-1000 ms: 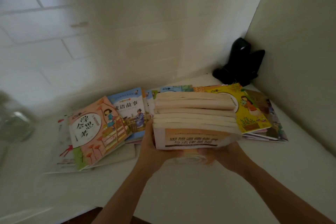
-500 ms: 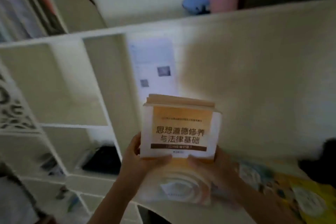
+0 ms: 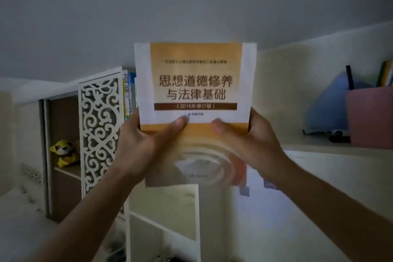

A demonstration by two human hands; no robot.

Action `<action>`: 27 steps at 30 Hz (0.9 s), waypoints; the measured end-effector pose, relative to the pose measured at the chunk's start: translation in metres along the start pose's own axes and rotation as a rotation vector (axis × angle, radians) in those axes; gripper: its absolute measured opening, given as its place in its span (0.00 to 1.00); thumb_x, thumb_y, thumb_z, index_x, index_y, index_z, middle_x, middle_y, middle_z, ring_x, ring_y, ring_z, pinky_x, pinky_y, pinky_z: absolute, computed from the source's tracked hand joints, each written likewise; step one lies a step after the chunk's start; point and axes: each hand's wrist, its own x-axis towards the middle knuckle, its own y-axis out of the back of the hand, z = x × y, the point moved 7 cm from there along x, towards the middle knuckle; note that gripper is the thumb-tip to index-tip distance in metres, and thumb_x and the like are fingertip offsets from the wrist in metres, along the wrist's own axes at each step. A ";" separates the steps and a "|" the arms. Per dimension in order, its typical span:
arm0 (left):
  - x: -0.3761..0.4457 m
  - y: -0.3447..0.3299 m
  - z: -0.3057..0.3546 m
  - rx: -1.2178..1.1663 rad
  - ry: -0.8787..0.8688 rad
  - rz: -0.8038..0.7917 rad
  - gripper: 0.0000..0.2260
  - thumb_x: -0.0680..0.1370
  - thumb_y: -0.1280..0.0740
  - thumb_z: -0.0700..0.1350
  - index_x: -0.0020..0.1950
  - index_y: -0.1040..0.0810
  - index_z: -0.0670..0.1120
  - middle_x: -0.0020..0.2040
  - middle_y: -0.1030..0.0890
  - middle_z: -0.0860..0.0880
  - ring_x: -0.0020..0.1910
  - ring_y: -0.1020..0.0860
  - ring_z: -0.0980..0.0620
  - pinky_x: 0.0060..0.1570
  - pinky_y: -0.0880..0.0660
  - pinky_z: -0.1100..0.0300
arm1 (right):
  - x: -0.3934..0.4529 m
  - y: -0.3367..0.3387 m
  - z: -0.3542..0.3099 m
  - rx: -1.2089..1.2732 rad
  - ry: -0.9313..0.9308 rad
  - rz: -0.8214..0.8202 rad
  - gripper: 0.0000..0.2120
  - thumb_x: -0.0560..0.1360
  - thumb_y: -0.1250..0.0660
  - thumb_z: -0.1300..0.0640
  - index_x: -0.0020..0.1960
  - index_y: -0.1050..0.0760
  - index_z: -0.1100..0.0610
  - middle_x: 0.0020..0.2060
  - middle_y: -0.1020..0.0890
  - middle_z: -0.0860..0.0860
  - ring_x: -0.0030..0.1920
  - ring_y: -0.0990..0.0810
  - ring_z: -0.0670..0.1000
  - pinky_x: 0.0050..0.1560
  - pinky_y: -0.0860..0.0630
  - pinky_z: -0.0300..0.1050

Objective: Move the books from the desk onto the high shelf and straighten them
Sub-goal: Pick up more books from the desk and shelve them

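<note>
A stack of books [image 3: 195, 83] is raised upright in front of me, its orange and white front cover with brown characters facing the camera. My left hand [image 3: 144, 147] grips the stack's lower left edge, thumb across the cover. My right hand [image 3: 251, 144] grips the lower right edge the same way. The stack hides the middle of the high shelf [image 3: 331, 147] behind it. A few upright books [image 3: 129, 93] stand on the shelf just left of the held stack. The books behind the front cover are hidden.
A white fretwork panel [image 3: 100, 132] stands at the left, beside a brown cubby holding a yellow plush toy [image 3: 63, 152]. On the shelf at right sit a pink container [image 3: 370, 117] and a blue object [image 3: 327, 104]. White cubbies [image 3: 161, 219] lie below.
Both hands lifted the stack from the desk up to the height of the top shelf. The view swung upward from the desk to the shelf top and wall.
</note>
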 end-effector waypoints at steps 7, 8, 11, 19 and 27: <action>0.128 -0.040 -0.043 -0.029 -0.171 0.136 0.24 0.64 0.21 0.58 0.57 0.22 0.56 0.50 0.16 0.58 0.47 0.17 0.60 0.48 0.18 0.55 | 0.135 0.032 0.010 -0.182 0.108 -0.001 0.17 0.73 0.28 0.57 0.61 0.23 0.51 0.52 0.16 0.44 0.53 0.17 0.42 0.54 0.21 0.40; 0.142 -0.046 -0.055 -0.030 -0.167 0.132 0.24 0.63 0.21 0.58 0.57 0.22 0.57 0.49 0.16 0.58 0.46 0.17 0.60 0.47 0.18 0.55 | 0.148 0.036 0.020 -0.194 0.105 -0.002 0.17 0.74 0.28 0.57 0.61 0.23 0.51 0.53 0.16 0.44 0.53 0.17 0.43 0.54 0.21 0.41; 0.171 -0.060 -0.088 -0.038 -0.158 0.118 0.24 0.64 0.21 0.57 0.56 0.22 0.56 0.49 0.16 0.57 0.45 0.17 0.60 0.47 0.18 0.56 | 0.175 0.044 0.055 -0.207 0.070 -0.028 0.16 0.75 0.29 0.58 0.61 0.23 0.51 0.53 0.16 0.44 0.54 0.17 0.44 0.53 0.21 0.40; 0.196 -0.074 -0.178 -0.051 -0.047 0.186 0.27 0.62 0.21 0.60 0.58 0.23 0.58 0.49 0.16 0.58 0.47 0.17 0.60 0.48 0.18 0.52 | 0.214 0.045 0.146 -0.151 -0.164 -0.161 0.18 0.74 0.29 0.58 0.63 0.24 0.53 0.57 0.17 0.51 0.58 0.18 0.54 0.61 0.23 0.58; 0.216 -0.073 -0.204 0.104 -0.028 0.220 0.37 0.53 0.26 0.75 0.59 0.27 0.64 0.55 0.20 0.57 0.56 0.21 0.50 0.51 0.20 0.48 | 0.212 0.031 0.189 -0.130 -0.289 -0.255 0.24 0.68 0.25 0.48 0.63 0.23 0.49 0.57 0.17 0.50 0.57 0.18 0.53 0.61 0.24 0.55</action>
